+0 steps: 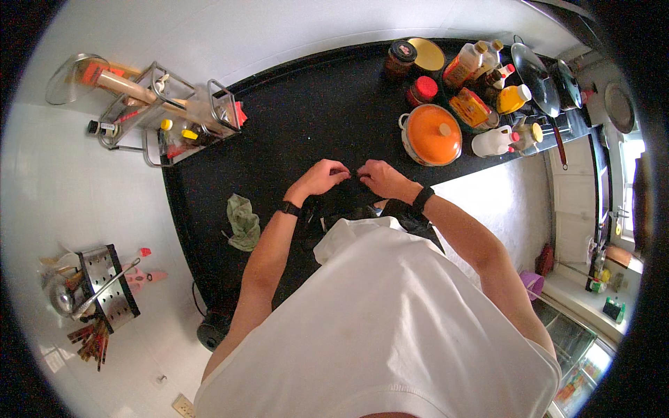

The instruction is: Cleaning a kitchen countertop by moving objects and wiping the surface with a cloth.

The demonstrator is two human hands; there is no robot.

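My left hand (323, 176) and my right hand (382, 176) are held close together, a small gap between their fingertips, above the black countertop (292, 120). On both, the fingers are curled and bent inward with the thumb near them. Whether anything small or dark is pinched in either one cannot be made out against the black surface. A crumpled pale green cloth (243, 223) lies on the counter to the left of my left forearm. The enamel pot with an orange lid (433, 133) stands to the right of and beyond my right hand.
Beyond the pot are a red-lidded jar (422, 90), a dark-lidded jar (401, 58), a yellow bowl (427, 54) and several bottles (464, 64). A glass-lidded pan (535, 78) is on the right. A metal rack (193, 123) and a perforated utensil holder (108, 287) are on the left wall.
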